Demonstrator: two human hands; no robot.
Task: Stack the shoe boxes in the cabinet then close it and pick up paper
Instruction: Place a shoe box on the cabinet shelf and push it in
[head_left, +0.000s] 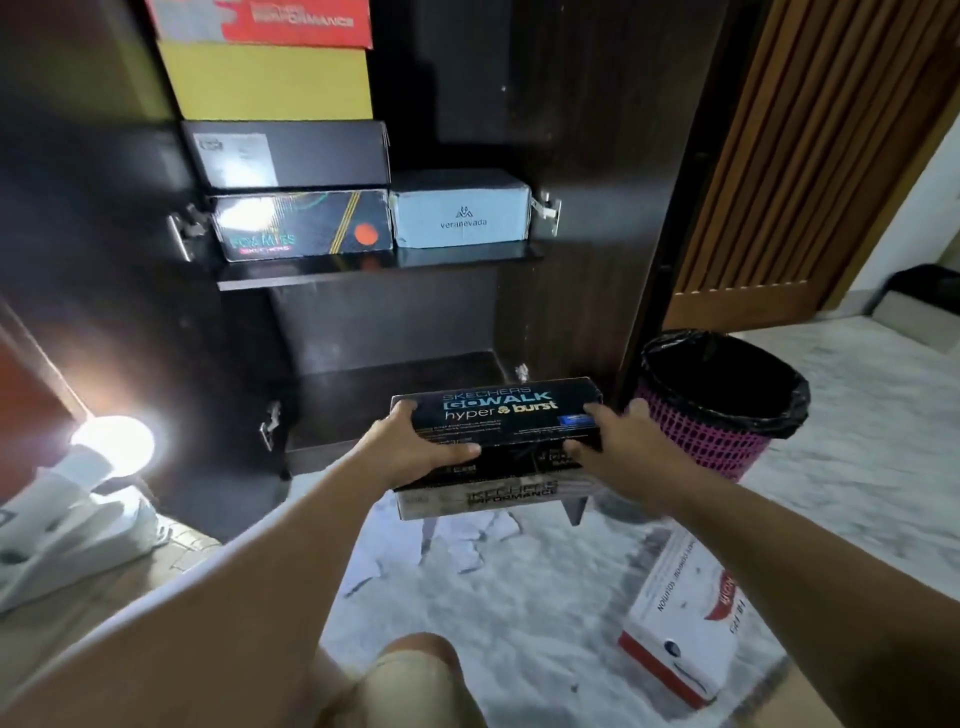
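At 9 o'clock a glowing lamp (111, 441) lies on the floor beside a white object (62, 525). Toward 11 o'clock, on the upper shelf (363, 270) of the open cabinet (587, 156), a column of boxes rises: a dark patterned box (304, 224) at the base, a black box (288, 154) on it, then a yellow box (267, 80) and a red box (265, 21). Just beside the base box, at 12 o'clock, sits a pale grey box (460, 208). At centre, the left hand (415, 449) and right hand (615, 441) grip opposite ends of a black shoe box (498, 415), fingers curled over its top face and thumbs on its near side; it is held above the floor, in front of the lower compartment. Below it scraps of paper (467, 540) lie on the marble floor (857, 467). At 3 o'clock stands a pink mesh bin (717, 415) with a black liner; at 5 o'clock lies a white and red box (685, 618).
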